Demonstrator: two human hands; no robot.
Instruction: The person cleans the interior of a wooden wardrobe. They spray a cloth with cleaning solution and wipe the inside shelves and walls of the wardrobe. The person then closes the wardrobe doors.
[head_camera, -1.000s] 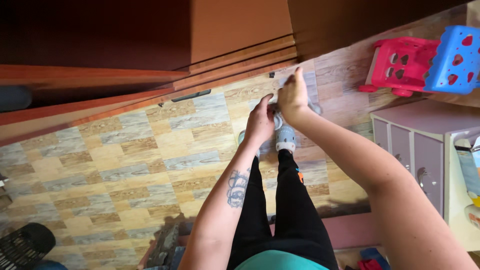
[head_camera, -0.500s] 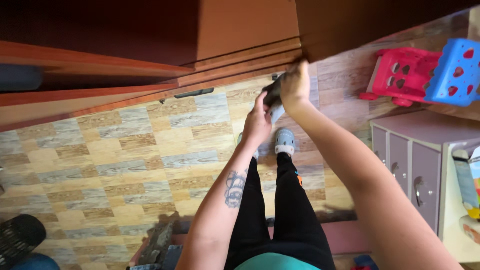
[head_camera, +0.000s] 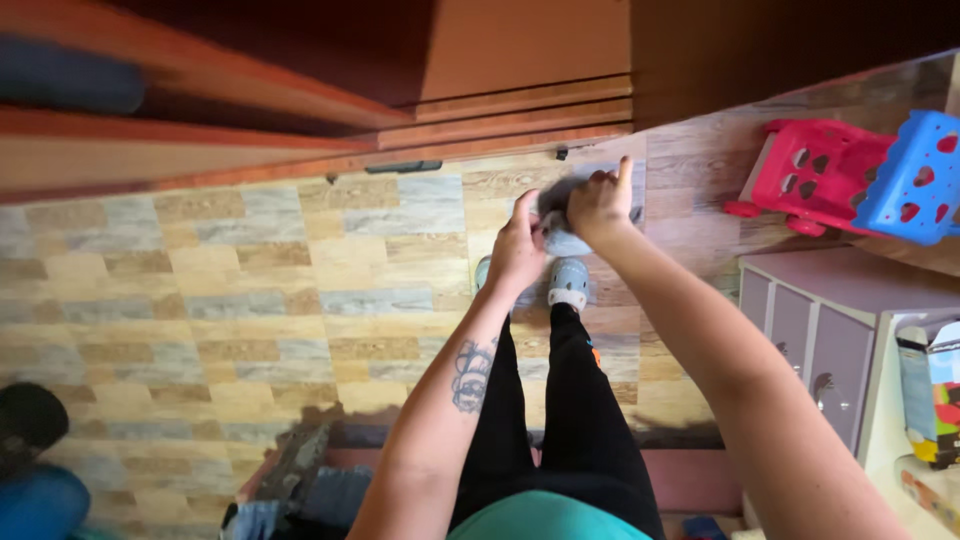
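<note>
Both hands, left hand, right hand, gripping a blurred grey cloth, perhaps bunched; patterned floor below

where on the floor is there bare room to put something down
The widest bare patch is the tiled floor left of the legs, below the wooden wardrobe. It is crowded on the right, by the pink toy cart, blue crate and small drawer unit, and at the bottom left, around the clothes pile.
</note>
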